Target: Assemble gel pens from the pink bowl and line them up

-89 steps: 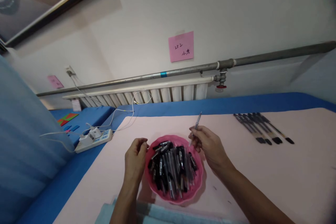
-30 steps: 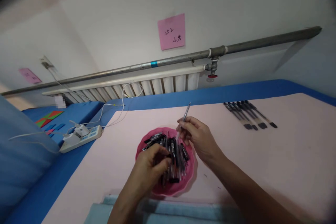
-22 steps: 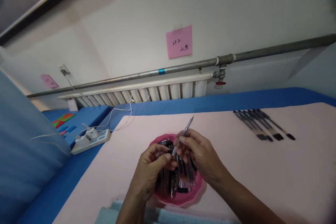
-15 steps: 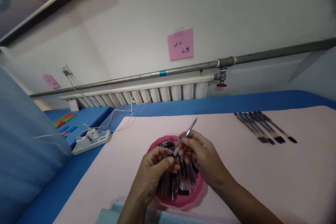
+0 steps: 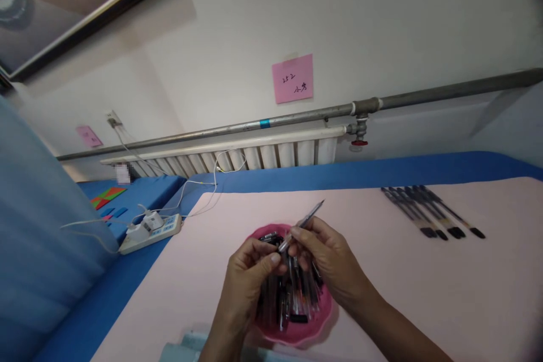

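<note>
Both of my hands meet over a pink bowl (image 5: 311, 335) with a wavy rim, which holds many pen parts (image 5: 292, 291), clear tubes and black caps among them. Between my right thumb and fingers is a slim clear pen (image 5: 309, 216), slanting with its pointed tip up and to the right. My right hand (image 5: 328, 257) is closed around its middle. The fingertips of my left hand (image 5: 250, 271) pinch the pen's lower end. Whether a small separate part sits in that pinch is hidden by the fingers.
Several assembled pens (image 5: 428, 212) lie side by side at the right on the pink sheet (image 5: 356, 209). A light-blue cloth (image 5: 180, 348) lies at the near edge. To the left are a power strip (image 5: 167, 229) with plugs and cables, and a blue curtain (image 5: 46, 226). A radiator (image 5: 271, 154) runs behind.
The pen tilts a little further to the right in my hands. The whole view has shifted slightly, showing more of the wall picture. Both hands keep their hold.
</note>
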The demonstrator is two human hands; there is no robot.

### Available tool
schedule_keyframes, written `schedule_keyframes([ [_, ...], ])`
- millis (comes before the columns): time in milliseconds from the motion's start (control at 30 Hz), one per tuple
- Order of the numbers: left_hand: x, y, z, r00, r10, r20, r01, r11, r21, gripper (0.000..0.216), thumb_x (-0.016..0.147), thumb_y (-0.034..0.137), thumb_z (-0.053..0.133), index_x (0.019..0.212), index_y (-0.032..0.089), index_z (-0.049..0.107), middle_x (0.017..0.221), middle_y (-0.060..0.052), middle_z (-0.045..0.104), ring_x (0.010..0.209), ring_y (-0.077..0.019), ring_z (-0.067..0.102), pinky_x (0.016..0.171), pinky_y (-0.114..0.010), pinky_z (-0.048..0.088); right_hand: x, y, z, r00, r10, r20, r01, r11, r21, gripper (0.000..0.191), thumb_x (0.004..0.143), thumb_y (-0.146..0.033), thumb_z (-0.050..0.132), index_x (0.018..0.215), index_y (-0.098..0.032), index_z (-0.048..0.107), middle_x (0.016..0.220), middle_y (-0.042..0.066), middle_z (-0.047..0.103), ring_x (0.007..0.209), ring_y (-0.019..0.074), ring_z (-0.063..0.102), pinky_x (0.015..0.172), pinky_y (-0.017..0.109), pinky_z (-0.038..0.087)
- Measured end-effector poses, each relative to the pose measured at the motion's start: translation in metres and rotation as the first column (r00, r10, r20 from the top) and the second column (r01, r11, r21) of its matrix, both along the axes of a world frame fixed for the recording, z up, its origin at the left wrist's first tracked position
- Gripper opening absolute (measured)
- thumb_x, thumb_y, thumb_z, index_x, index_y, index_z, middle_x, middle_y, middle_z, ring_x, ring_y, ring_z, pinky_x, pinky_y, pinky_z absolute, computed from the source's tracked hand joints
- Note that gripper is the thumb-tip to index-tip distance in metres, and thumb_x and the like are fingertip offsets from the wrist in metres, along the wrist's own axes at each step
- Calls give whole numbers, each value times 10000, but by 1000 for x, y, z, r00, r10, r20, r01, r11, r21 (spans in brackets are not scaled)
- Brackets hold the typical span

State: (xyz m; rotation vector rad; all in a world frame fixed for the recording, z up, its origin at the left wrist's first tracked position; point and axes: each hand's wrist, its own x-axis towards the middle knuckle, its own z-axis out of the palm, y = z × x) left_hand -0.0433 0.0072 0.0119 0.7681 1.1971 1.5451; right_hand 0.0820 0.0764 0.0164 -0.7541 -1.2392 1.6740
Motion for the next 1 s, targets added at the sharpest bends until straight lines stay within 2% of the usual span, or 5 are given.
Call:
schedule_keyframes([
  [167,3,0,1,997,49,-53,-44,995,88,248,643,196,727,867,175,622,767,9,639,707,-98,592,660,-196,460,-4,0,-3,998,-28,-57,21,994,-110,251,710,-388,653,707,-162,544,546,-23,593,367,58,450,366,182,328],
  [367,6,-2,2,985,-148,94,160,976,-144,396,797,495,491,754,116,600,488,7,536,305,-63,415,296,-180,294,-3,-2,-2,999,-38,-19,37,998,-52,261,718,-403,646,693,-166,540,547,-21,594,369,63,443,376,192,326],
  [667,6,1,4,986,-14,168,23,999,-49,309,633,291,731,862,153,577,649,12,621,430,-58,516,370,-147,382,-4,-4,-4,1000,-28,4,28,999,-35,266,746,-426,619,712,-177,533,560,-37,591,373,60,438,393,193,323],
  [833,6,0,5,961,-148,234,198,959,-205,399,785,489,513,735,100,583,533,-19,567,301,-53,430,268,-156,290,-4,-5,-3,1000,-24,2,24,1000,-16,252,758,-405,617,706,-177,524,552,-42,580,384,59,435,402,192,323],
  [1000,6,-1,1,972,-136,193,153,985,-77,247,699,345,668,666,140,534,443,42,503,292,-29,371,298,-141,284,-3,-4,-3,1000,-22,19,22,1000,5,250,765,-402,610,700,-175,527,563,-38,583,387,60,436,406,196,329],
])
